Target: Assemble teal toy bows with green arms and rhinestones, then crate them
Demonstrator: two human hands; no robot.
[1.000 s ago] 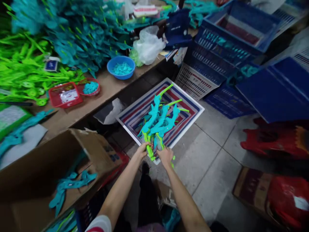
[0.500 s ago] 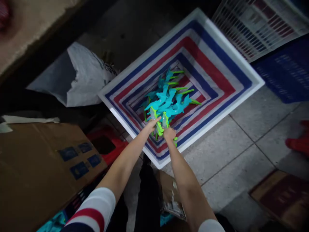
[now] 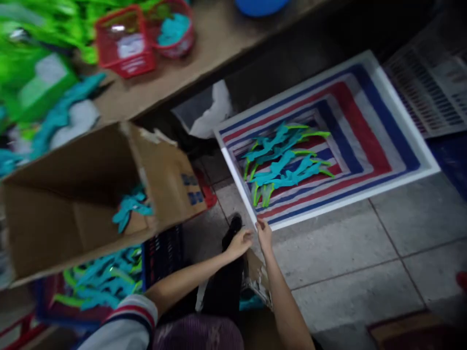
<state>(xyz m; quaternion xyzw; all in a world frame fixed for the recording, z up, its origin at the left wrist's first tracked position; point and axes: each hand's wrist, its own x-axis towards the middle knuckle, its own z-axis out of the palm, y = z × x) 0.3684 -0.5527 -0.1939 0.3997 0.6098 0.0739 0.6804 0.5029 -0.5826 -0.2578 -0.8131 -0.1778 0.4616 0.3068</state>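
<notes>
A pile of teal and lime-green plastic toy pieces [image 3: 286, 163] lies inside a box lined with red, white and blue striped sheeting [image 3: 368, 131] on the floor. My left hand [image 3: 239, 243] and my right hand [image 3: 264, 232] hang close together just in front of the box's near corner. Both hold nothing, with fingers loosely curled and apart. They are clear of the pile.
A cardboard box [image 3: 91, 194] with teal pieces inside stands at the left. Below it a dark crate [image 3: 105, 284] holds more teal and green pieces. A wooden bench [image 3: 204, 53] carries red baskets [image 3: 126, 41]. Grey floor tiles [image 3: 350, 272] spread to the right.
My hands have let go of the bundle of teal and green pieces, which now lies in the striped box. Both hands have pulled back toward me, and my view has swung left.
</notes>
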